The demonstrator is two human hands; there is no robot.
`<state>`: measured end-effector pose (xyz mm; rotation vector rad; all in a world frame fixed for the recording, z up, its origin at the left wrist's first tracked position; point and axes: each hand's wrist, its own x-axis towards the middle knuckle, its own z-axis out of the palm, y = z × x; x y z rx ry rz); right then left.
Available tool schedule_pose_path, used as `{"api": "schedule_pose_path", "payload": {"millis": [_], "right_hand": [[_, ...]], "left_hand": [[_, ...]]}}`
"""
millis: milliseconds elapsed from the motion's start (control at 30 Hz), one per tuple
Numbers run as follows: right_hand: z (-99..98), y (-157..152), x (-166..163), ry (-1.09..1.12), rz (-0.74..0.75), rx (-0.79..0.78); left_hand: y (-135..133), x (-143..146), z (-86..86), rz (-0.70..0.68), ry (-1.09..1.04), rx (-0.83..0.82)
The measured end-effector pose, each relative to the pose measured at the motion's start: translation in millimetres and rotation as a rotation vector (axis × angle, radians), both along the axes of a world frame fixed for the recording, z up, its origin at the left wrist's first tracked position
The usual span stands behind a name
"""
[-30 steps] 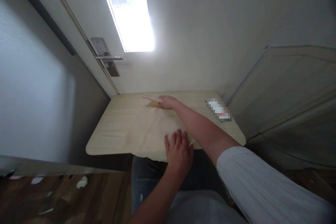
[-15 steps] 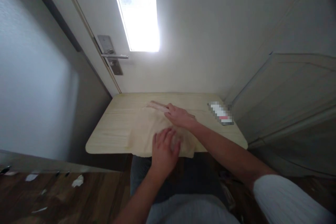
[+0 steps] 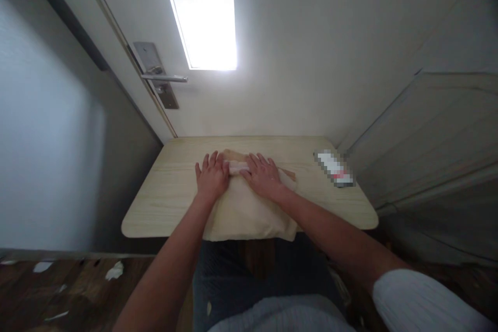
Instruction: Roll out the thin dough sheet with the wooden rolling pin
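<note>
A pale beige cloth [image 3: 249, 215] lies on the wooden tabletop, its near edge reaching slightly over the front. Along its far side runs a folded, lighter strip [image 3: 238, 166], with a tan edge showing beyond it. On the left end of that strip rests my left hand [image 3: 212, 176], palm down, fingers spread forward and thumb beside the fold. My right hand [image 3: 264, 174] lies on the strip further right, its fingers also stretched out and its thumb pointing toward the left hand. What lies beneath both palms is hidden.
The small wooden table [image 3: 155, 202] stands against a pale door with a metal handle [image 3: 165, 78] and a bright window. A pixelated flat object [image 3: 334, 168] sits at the table's right side. Scraps [image 3: 114, 271] litter the dark floor at left.
My left hand has moved from the near part of the cloth up to its far left side. My right hand has turned to lie flatter on the strip. The view shifted slightly.
</note>
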<state>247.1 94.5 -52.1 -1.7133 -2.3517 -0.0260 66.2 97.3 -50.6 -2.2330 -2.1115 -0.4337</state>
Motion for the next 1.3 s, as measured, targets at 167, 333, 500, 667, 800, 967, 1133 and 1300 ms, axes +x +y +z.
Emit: {"api": "schedule_pose_path", "payload": {"millis": [167,333,500,667,800,967,1133,1300], "right_hand": [[2.6,29.3,-1.7,0.005,-0.016,-0.02],[3.9,52.9,-1.3,0.004,-0.029,-0.055],[4.4,71.6,-1.6,0.012,-0.045,-0.112],[5.8,89.7,-1.1,0.022,-0.052,-0.166],[6.2,101.3,-0.5,0.032,-0.061,-0.208],[5.3,93.3,-2.5,0.041,-0.091,-0.185],[0.4,56.4,-5.4,0.05,-0.106,-0.055],[-0.9,27.7,-5.6,0.059,-0.099,-0.019]], "left_hand": [[28.0,1.2,5.3,-0.006,0.04,-0.043],[51.4,2.0,4.8,-0.005,0.031,-0.077],[72.4,0.4,5.3,-0.004,-0.023,-0.142],[89.9,-0.4,7.8,0.003,-0.063,-0.215],[99.1,0.2,9.8,0.0,-0.069,-0.235],[91.7,1.5,10.2,0.007,-0.047,-0.216],[58.2,1.0,8.1,-0.018,0.008,-0.106],[33.4,-2.1,6.6,-0.07,0.049,-0.051]]}}
